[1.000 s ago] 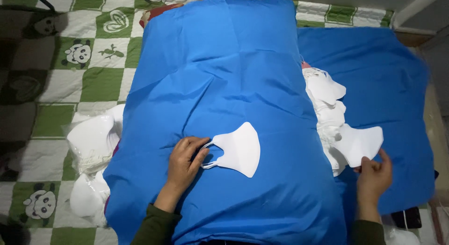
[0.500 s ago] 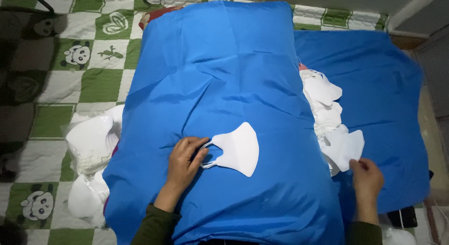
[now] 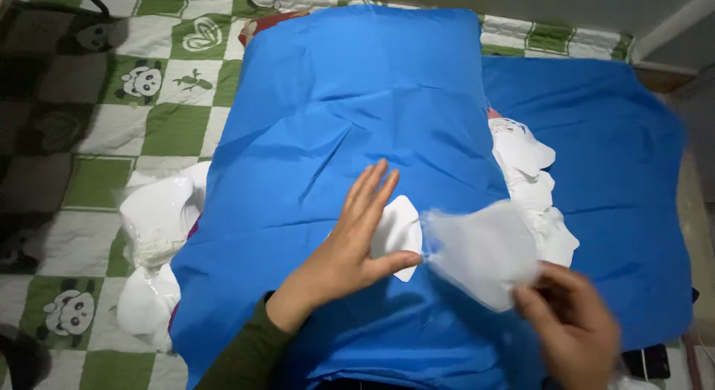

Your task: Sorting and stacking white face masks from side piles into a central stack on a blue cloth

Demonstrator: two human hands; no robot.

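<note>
Fingers (image 3: 372, 192) flat on curved white mask (image 3: 398, 230) — smooth blue cloth (image 3: 357, 99).

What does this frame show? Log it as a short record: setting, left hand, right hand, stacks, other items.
setting: blue cloth draped over a raised surface on a green and white panda quilt
left hand: flat, fingers spread, resting on a white mask lying on the cloth
right hand: pinching a second white mask, blurred, lifted beside the first
stacks: loose white masks at right
other items: clear bags of white pieces at left
</note>
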